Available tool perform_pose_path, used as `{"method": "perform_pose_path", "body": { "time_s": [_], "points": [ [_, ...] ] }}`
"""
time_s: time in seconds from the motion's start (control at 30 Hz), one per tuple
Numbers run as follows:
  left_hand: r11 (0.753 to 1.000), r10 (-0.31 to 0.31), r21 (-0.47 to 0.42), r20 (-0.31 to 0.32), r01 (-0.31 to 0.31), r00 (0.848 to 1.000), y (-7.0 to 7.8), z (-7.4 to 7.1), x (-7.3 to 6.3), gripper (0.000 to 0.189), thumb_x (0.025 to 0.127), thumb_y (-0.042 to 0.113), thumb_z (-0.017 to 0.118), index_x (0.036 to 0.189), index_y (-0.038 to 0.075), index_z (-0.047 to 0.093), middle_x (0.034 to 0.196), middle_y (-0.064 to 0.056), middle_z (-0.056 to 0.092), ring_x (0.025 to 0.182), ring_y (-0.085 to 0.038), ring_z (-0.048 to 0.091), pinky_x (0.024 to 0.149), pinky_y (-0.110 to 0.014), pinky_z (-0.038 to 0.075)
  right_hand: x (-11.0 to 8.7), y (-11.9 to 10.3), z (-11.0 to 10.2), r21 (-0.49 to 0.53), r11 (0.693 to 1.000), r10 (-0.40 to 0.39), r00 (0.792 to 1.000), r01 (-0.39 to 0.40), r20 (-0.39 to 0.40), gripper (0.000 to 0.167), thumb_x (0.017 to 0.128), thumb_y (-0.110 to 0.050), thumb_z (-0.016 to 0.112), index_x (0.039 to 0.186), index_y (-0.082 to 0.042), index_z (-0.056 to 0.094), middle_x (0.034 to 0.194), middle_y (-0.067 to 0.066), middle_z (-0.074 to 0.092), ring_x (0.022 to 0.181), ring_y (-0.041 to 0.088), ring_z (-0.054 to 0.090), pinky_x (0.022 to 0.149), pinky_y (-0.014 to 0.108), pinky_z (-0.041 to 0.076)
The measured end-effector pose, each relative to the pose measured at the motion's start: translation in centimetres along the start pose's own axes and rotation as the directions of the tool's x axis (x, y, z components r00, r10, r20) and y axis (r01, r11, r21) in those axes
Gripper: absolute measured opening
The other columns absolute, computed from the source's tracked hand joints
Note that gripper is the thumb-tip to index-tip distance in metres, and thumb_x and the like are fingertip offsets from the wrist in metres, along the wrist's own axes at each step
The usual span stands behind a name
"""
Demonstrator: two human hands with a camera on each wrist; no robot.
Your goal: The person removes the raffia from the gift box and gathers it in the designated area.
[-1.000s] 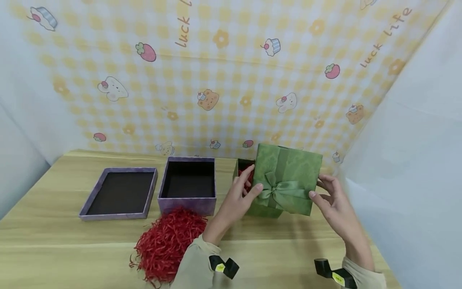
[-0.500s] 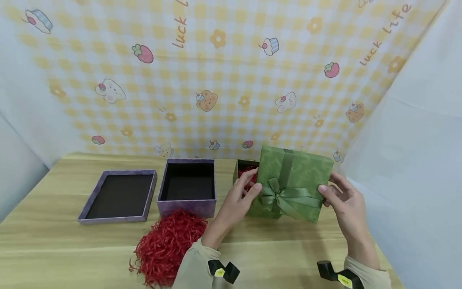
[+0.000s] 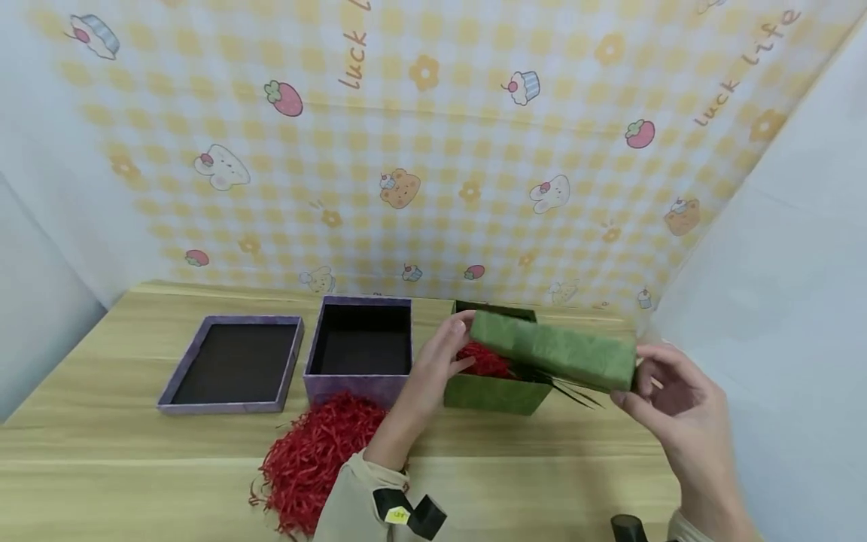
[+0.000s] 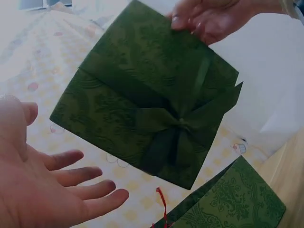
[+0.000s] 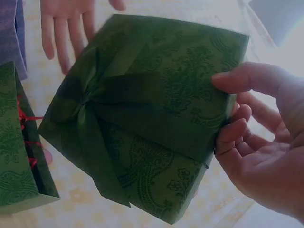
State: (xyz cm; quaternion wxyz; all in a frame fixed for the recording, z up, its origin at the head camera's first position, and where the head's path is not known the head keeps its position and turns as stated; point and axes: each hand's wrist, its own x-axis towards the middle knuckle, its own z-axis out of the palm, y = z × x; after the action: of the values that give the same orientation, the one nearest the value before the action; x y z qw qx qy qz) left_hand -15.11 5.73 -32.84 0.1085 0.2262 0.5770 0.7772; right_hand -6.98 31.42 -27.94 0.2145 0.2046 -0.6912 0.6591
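While the right hand (image 3: 691,421) grips its edge, the lid (image 3: 552,348) hangs tilted over the right part of the green box (image 3: 497,397): square, embossed floral green, bound with green ribbon (image 4: 124,87) tied in a bow (image 4: 179,123). Left hand (image 3: 435,370) near it, fingers outstretched, released. Red shred (image 3: 485,360) inside the box.

From the head view I look forward and down, from farther back, over the tabletop (image 3: 515,482) to the patterned cloth (image 3: 440,135) behind it. My left wrist view sits close in, facing past the left hand (image 4: 42,190) to the green lid (image 4: 123,95), while my right wrist view faces the lid just as closely from beside the right hand (image 5: 273,171); these two share the lid, both hands and part of the green box (image 4: 237,199).
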Motion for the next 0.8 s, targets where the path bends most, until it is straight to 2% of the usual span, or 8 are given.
{"method": "perform_pose_path", "body": {
  "time_s": [0.1, 0.2, 0.23, 0.33, 0.47, 0.57, 0.7, 0.8],
  "points": [
    [0.998, -0.044, -0.033, 0.026, 0.044, 0.999, -0.2, -0.5, 0.1, 0.066, 0.096, 0.058, 0.024, 0.144, 0.013, 0.033, 0.147, -0.007, 0.031, 0.137, -0.023, 0.02, 0.104, -0.054, 0.022, -0.2, -0.4, 0.4, -0.02, 0.991, -0.127, 0.989, 0.129, 0.082, 0.054, 0.058, 0.04, 0.048, 0.109, 0.021, 0.052, 0.101, 0.019, 0.052, 0.074, 0.017, 0.042, 0.063, 0.023, 0.039],
    [0.989, -0.085, -0.116, 0.084, 0.095, 0.993, -0.4, -0.7, 0.4, 0.071, 0.094, 0.063, 0.015, 0.147, 0.017, 0.029, 0.149, -0.003, 0.028, 0.137, -0.02, 0.019, 0.105, -0.058, 0.016, 0.0, -0.6, 0.9, 0.009, 0.975, -0.221, 0.96, 0.223, 0.17, 0.05, 0.059, 0.038, 0.048, 0.106, 0.022, 0.055, 0.106, 0.024, 0.052, 0.076, 0.018, 0.041, 0.065, 0.023, 0.037],
    [0.982, -0.102, -0.151, 0.105, 0.117, 0.989, -0.5, -0.7, 0.5, 0.072, 0.093, 0.064, 0.013, 0.147, 0.018, 0.028, 0.149, -0.002, 0.028, 0.134, -0.018, 0.023, 0.103, -0.059, 0.017, 0.1, -0.7, 1.1, 0.009, 0.968, -0.247, 0.949, 0.25, 0.196, 0.044, 0.063, 0.034, 0.052, 0.105, 0.022, 0.056, 0.106, 0.023, 0.053, 0.077, 0.018, 0.041, 0.064, 0.023, 0.036],
    [0.946, -0.172, -0.252, 0.151, 0.206, 0.973, -0.7, -0.4, 0.7, 0.075, 0.09, 0.069, 0.012, 0.147, 0.024, 0.028, 0.148, 0.004, 0.03, 0.104, -0.01, 0.051, 0.086, -0.042, 0.04, 0.4, -1.0, 1.7, 0.001, 0.941, -0.326, 0.907, 0.338, 0.266, 0.027, 0.075, 0.02, 0.06, 0.102, 0.021, 0.058, 0.107, 0.022, 0.055, 0.077, 0.017, 0.042, 0.062, 0.021, 0.035],
    [0.9, -0.241, -0.332, 0.159, 0.282, 0.957, -0.9, -0.2, 0.6, 0.071, 0.09, 0.069, 0.021, 0.148, 0.028, 0.026, 0.149, 0.004, 0.028, 0.093, -0.013, 0.057, 0.068, -0.03, 0.046, 0.6, -1.3, 2.3, -0.004, 0.91, -0.392, 0.862, 0.415, 0.32, 0.024, 0.081, 0.006, 0.064, 0.098, 0.022, 0.06, 0.107, 0.023, 0.056, 0.083, 0.018, 0.046, 0.063, 0.019, 0.036],
    [0.889, -0.239, -0.366, 0.144, 0.276, 0.96, -0.9, -0.3, 0.4, 0.067, 0.093, 0.06, 0.03, 0.149, 0.023, 0.021, 0.149, -0.005, 0.026, 0.116, -0.024, 0.048, 0.082, -0.034, 0.046, 0.6, -1.0, 2.5, -0.023, 0.91, -0.384, 0.864, 0.413, 0.325, 0.022, 0.082, 0.005, 0.064, 0.097, 0.02, 0.061, 0.106, 0.022, 0.056, 0.089, 0.02, 0.05, 0.067, 0.018, 0.038],
    [0.894, -0.251, -0.345, 0.138, 0.284, 0.958, -0.9, -0.7, 0.1, 0.06, 0.096, 0.042, 0.04, 0.149, 0.021, 0.021, 0.149, -0.008, 0.024, 0.117, -0.024, 0.047, 0.084, -0.031, 0.045, 0.4, -0.4, 2.3, -0.079, 0.92, -0.341, 0.884, 0.383, 0.322, 0.02, 0.084, 0.001, 0.063, 0.097, 0.016, 0.062, 0.106, 0.021, 0.056, 0.098, 0.021, 0.052, 0.074, 0.017, 0.042],
    [0.9, -0.261, -0.321, 0.142, 0.294, 0.955, -0.8, -1.1, -0.1, 0.056, 0.095, 0.022, 0.041, 0.149, 0.025, 0.024, 0.152, -0.001, 0.017, 0.118, -0.023, 0.046, 0.079, -0.03, 0.046, 0.2, 0.3, 2.1, -0.124, 0.922, -0.313, 0.896, 0.366, 0.316, 0.02, 0.085, -0.001, 0.062, 0.097, 0.014, 0.063, 0.108, 0.021, 0.055, 0.102, 0.022, 0.052, 0.076, 0.016, 0.042]
  ]
}}
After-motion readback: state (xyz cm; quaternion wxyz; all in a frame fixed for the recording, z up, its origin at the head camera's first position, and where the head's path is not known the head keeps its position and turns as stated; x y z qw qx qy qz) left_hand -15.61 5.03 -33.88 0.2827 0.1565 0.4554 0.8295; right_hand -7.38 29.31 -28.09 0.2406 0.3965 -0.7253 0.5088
